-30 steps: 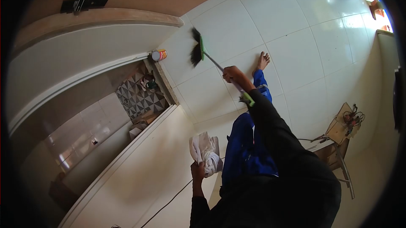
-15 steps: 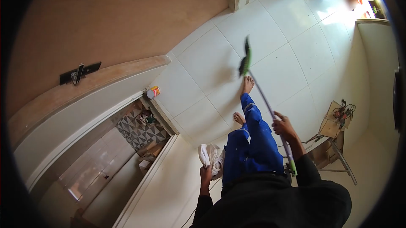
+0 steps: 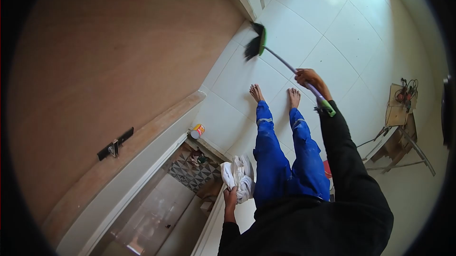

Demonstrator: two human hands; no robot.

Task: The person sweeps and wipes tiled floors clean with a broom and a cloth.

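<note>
— We see glossy white tiles on the floor [image 3: 342,33], with glare at the top right.
— And the wall [image 3: 118,56] at upper left looks matt brown to us. The broom [image 3: 259,43]?
— Green plastic head, dark bristles, smooth shaft. We take the white bundle [image 3: 239,175] at lower centre for crumpled cloth.
— Trousers [image 3: 270,156]: blue cloth. The stand [image 3: 399,113] at right: bare wood.

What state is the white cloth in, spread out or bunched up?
Bunched up: the white cloth is gathered in crumpled folds above the left hand.

Black-sleeved right arm stretched forward, right hand [image 3: 306,76] curled in a firm grip; left arm bent close to the body, left hand [image 3: 231,195] clenched low beside the thigh.
</note>
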